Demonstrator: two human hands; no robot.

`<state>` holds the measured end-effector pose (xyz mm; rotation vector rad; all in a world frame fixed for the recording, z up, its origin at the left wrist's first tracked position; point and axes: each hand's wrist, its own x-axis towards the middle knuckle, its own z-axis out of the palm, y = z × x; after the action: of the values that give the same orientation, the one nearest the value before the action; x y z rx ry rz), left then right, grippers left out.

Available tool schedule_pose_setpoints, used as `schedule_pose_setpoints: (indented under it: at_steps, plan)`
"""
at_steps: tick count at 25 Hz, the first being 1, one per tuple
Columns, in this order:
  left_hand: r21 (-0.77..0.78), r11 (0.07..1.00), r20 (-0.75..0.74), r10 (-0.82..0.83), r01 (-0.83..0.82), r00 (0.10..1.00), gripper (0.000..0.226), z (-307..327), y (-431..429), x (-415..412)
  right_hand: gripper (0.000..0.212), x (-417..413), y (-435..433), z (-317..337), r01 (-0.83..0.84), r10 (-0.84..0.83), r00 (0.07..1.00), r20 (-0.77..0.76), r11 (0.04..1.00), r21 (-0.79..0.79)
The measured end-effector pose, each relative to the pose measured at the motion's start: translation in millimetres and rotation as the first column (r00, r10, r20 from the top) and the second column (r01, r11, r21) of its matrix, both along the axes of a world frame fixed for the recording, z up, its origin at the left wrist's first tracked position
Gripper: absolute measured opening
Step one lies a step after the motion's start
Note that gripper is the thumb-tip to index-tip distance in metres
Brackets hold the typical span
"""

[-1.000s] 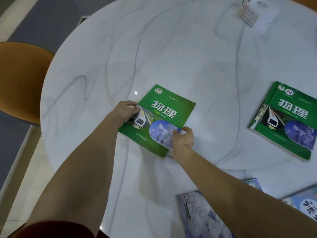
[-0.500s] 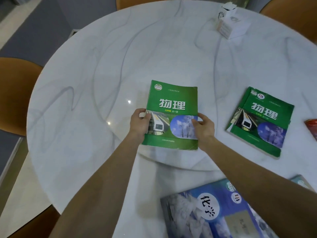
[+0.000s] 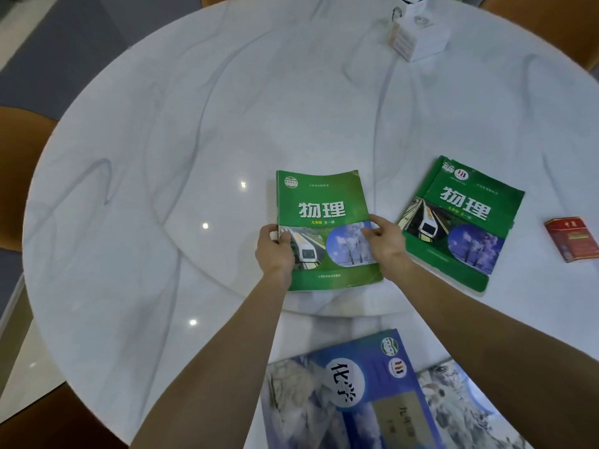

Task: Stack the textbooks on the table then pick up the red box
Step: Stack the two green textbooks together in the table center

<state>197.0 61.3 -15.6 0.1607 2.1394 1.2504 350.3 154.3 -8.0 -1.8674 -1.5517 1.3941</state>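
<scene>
A green physics textbook [image 3: 321,205] sits near the middle of the round white marble table [image 3: 194,140], held at both side edges. My left hand [image 3: 275,251] grips its left edge and my right hand [image 3: 385,243] grips its right edge. A second green textbook [image 3: 466,218] lies flat just to the right. At the near edge lies a blue chemistry textbook [image 3: 350,393], with another blue book [image 3: 466,403] partly showing beside it. The red box [image 3: 572,243] rests on the table at the far right.
A white tissue box [image 3: 416,37] stands at the back of the table. Orange-brown chairs [image 3: 16,163] ring the table at the left and back right. A grey floor shows at the upper left.
The green book in my hands has turned square to me and shifted right toward the second green book. The view has swung right, bringing the red box into sight.
</scene>
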Motion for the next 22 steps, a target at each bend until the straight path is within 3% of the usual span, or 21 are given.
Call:
schedule_pose_setpoints:
  at_steps: [9, 14, 18, 22]
  plan:
    - [-0.137, 0.989, -0.137, -0.072, 0.053, 0.988, 0.024, -5.1, -4.5, 18.7, 0.023, 6.3, 1.3, -3.0, -0.145, 0.111, 0.954, 0.277, 0.984, 0.106]
    - [-0.291, 0.938, -0.252, -0.267, 0.190, 0.930, 0.027, -9.1, -4.8, 12.0, 0.025, 8.1, 1.4, -1.0, -0.160, 0.125, 0.936, 0.329, 0.984, 0.082]
    - [-0.480, 0.829, -0.319, -0.468, 0.286, 0.824, 0.030, -2.8, -7.5, 10.2, 0.021, 10.3, -4.8, -0.5, -0.213, 0.155, 0.903, 0.400, 0.972, 0.103]
    - [-0.686, 0.664, -0.418, -0.695, 0.298, 0.585, 0.029, 12.6, -4.3, 14.4, 0.024, 16.8, -8.4, 8.7, -0.340, 0.234, 0.822, 0.518, 0.933, 0.117]
